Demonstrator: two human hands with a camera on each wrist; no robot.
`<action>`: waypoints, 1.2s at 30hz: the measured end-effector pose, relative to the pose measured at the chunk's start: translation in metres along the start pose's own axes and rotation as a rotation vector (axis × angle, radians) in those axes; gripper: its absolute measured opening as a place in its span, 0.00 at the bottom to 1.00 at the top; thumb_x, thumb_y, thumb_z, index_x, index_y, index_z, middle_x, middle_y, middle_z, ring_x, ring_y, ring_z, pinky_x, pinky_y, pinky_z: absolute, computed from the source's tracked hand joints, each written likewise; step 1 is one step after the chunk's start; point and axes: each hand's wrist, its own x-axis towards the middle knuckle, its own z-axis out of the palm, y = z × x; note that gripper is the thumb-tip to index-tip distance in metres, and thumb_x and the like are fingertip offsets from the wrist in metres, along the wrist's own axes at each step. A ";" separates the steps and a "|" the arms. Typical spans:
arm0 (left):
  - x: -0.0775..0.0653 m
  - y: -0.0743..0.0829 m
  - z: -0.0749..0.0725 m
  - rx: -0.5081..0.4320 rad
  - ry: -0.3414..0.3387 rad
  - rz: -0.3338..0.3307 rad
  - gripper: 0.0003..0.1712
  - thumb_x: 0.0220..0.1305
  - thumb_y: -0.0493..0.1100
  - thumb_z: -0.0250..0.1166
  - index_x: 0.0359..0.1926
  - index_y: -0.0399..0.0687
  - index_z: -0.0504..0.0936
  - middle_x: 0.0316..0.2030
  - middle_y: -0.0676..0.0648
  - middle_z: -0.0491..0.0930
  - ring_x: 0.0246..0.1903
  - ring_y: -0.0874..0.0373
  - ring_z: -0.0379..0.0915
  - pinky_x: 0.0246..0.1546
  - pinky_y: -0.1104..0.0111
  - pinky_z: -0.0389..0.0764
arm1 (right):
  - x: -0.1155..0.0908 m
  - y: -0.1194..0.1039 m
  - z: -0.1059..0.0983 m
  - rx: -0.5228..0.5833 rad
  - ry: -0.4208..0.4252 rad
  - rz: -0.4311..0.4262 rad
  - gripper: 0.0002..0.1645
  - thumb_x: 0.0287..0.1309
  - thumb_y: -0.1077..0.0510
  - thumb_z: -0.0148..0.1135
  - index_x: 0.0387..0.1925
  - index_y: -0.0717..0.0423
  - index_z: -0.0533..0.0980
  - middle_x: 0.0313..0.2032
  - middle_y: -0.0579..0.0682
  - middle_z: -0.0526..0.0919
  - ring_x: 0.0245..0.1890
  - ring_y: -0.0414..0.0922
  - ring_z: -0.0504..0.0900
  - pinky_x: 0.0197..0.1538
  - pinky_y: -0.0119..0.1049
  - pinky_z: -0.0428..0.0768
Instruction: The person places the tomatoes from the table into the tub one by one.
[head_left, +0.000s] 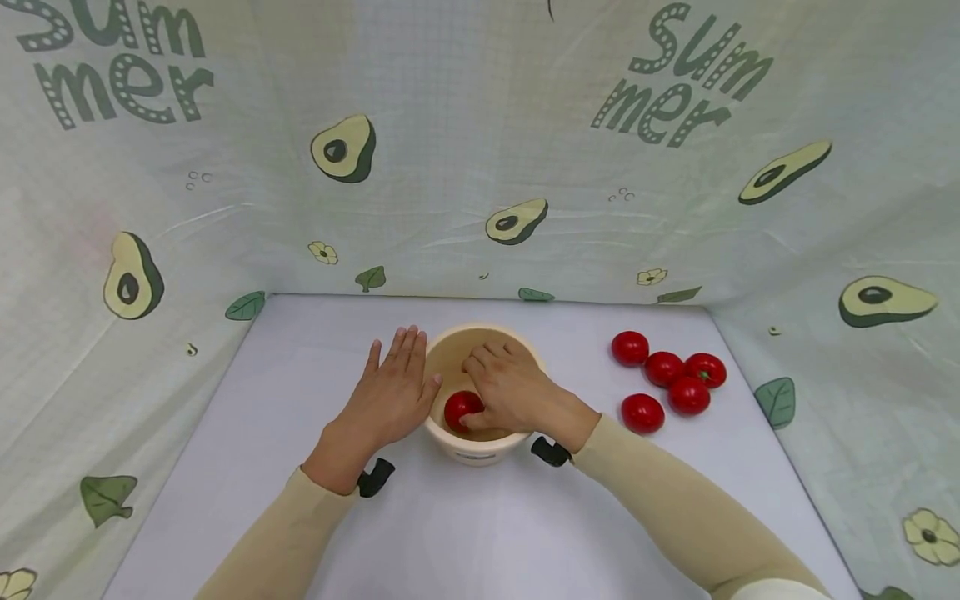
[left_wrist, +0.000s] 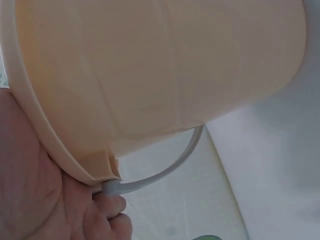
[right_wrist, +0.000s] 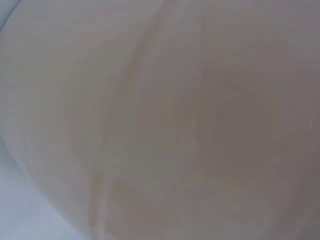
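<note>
A cream plastic bucket (head_left: pixel 480 454) stands on the table, with a grey handle (left_wrist: pixel 165 172) hanging at its far side. My left hand (head_left: pixel 393 392) rests flat along the left of the rim, fingers straight and pointing away; its palm is against the rim in the left wrist view. Reaching inside, my right hand (head_left: pixel 513 387) has its fingers curled and its thumb over the edge of a red tomato (head_left: pixel 459 408). Its fingertips are partly hidden beneath the hand. The right wrist view is filled by the bucket's outer wall (right_wrist: pixel 150 120).
Several red tomatoes (head_left: pixel 665 368) lie grouped on the table to the right of the bucket. One shows a green stem end. Behind the white table (head_left: pixel 322 333) and along both sides hangs a cloth (head_left: pixel 435 167) printed with avocados.
</note>
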 end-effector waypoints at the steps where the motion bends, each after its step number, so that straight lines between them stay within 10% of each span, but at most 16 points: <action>1: 0.000 0.000 0.000 -0.002 0.001 0.000 0.44 0.82 0.58 0.47 0.83 0.32 0.49 0.83 0.34 0.49 0.84 0.39 0.39 0.81 0.38 0.40 | 0.000 0.000 0.000 0.005 0.013 0.000 0.41 0.54 0.28 0.71 0.55 0.55 0.80 0.50 0.48 0.82 0.54 0.49 0.77 0.58 0.45 0.76; 9: 0.000 -0.002 0.003 -0.018 0.012 -0.011 0.44 0.82 0.58 0.47 0.82 0.31 0.49 0.83 0.33 0.48 0.84 0.39 0.40 0.81 0.38 0.41 | -0.010 0.005 -0.001 0.060 0.265 0.060 0.28 0.61 0.42 0.70 0.53 0.59 0.80 0.50 0.52 0.83 0.55 0.52 0.77 0.56 0.47 0.76; 16: -0.001 0.000 0.002 -0.039 0.013 -0.015 0.44 0.82 0.57 0.48 0.82 0.31 0.49 0.83 0.33 0.48 0.84 0.39 0.39 0.82 0.39 0.41 | -0.060 0.036 -0.007 0.057 0.483 0.193 0.28 0.59 0.47 0.72 0.51 0.63 0.79 0.48 0.59 0.83 0.50 0.58 0.77 0.48 0.51 0.76; 27: 0.000 -0.001 0.005 -0.040 0.015 -0.011 0.45 0.82 0.58 0.47 0.83 0.32 0.48 0.83 0.33 0.47 0.84 0.39 0.39 0.82 0.39 0.41 | -0.180 0.089 0.032 -0.099 0.290 0.563 0.48 0.43 0.42 0.84 0.55 0.73 0.75 0.49 0.70 0.79 0.49 0.65 0.74 0.48 0.61 0.75; 36: 0.000 -0.002 0.005 -0.038 0.017 -0.005 0.44 0.82 0.57 0.48 0.83 0.31 0.48 0.83 0.33 0.47 0.84 0.39 0.39 0.82 0.39 0.42 | -0.216 0.104 0.061 -0.079 0.156 0.714 0.49 0.42 0.40 0.85 0.49 0.74 0.73 0.43 0.71 0.76 0.46 0.66 0.71 0.44 0.64 0.75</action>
